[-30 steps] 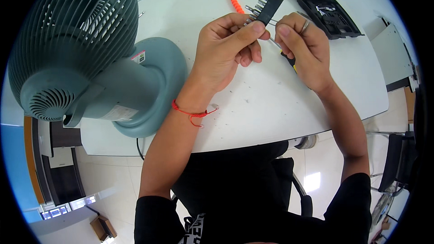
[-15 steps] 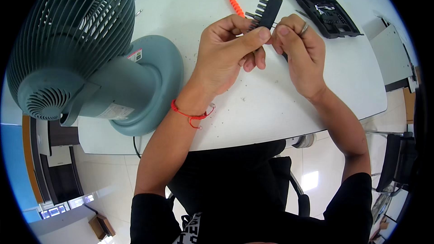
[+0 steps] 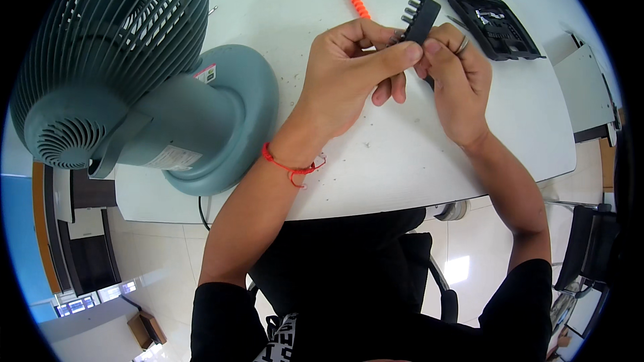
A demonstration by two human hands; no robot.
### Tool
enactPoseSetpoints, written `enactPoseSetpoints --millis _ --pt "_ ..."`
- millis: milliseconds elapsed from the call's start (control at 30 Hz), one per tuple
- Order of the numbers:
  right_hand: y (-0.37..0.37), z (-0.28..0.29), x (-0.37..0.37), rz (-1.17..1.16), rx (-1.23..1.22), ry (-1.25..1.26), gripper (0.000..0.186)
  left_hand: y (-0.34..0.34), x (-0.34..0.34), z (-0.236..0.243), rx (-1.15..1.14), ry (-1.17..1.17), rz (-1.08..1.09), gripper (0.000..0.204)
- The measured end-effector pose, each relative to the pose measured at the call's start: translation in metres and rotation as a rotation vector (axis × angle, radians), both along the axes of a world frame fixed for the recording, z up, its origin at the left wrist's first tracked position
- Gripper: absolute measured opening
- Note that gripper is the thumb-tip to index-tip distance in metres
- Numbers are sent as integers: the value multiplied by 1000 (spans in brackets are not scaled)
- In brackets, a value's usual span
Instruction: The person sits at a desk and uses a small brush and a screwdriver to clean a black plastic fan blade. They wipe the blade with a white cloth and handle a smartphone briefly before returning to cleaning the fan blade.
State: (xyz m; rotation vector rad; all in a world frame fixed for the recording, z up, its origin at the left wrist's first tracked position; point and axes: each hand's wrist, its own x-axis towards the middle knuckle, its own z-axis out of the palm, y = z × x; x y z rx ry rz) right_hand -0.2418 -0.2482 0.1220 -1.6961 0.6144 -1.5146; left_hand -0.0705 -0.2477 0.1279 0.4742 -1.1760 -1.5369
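My left hand (image 3: 355,70) pinches a black screwdriver bit holder (image 3: 422,20) between thumb and fingers, above the white table. Several short metal bits (image 3: 414,8) stick out from the holder's left side in a row; its lower end is covered by my fingers. Close against it on the right, my right hand (image 3: 459,87) is closed in a pinch, its thumb near the holder's lower edge. Under those right fingertips shows the end of a slim dark tool (image 3: 430,82); most of it is hidden, so its kind is unclear.
On the left of the table (image 3: 389,167) stands a grey-green fan (image 3: 235,104). An orange ribbed flexible shaft (image 3: 358,2) lies beyond my hands. An opened black tool case (image 3: 496,27) sits at the far right. Dark crumbs dot the tabletop.
Both hands and the bit holder have shifted slightly right in the picture, as the view itself moved a little. A thin metal piece visible between the hands before is now hidden.
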Motion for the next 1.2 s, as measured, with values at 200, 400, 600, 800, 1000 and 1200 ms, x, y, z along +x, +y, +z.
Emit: enactPoseSetpoints --millis 200,400,600,800,1000,1200 --pt "-4 3 0 -99 128 110 18 -4 2 0 -7 -132 135 18" --pt "-13 7 -4 -71 237 93 21 -9 6 2 16 -213 148 26" --pt "-27 10 -19 51 400 -105 25 -11 10 2 35 -223 124 39" --pt "-34 15 -26 225 192 -148 24 -11 13 2 6 -207 174 39" --pt "-34 11 -30 266 76 -120 27 -4 5 1 -79 -3 63 30" --pt "-26 12 -17 298 22 -193 19 1 -2 -1 -254 -73 92 45"
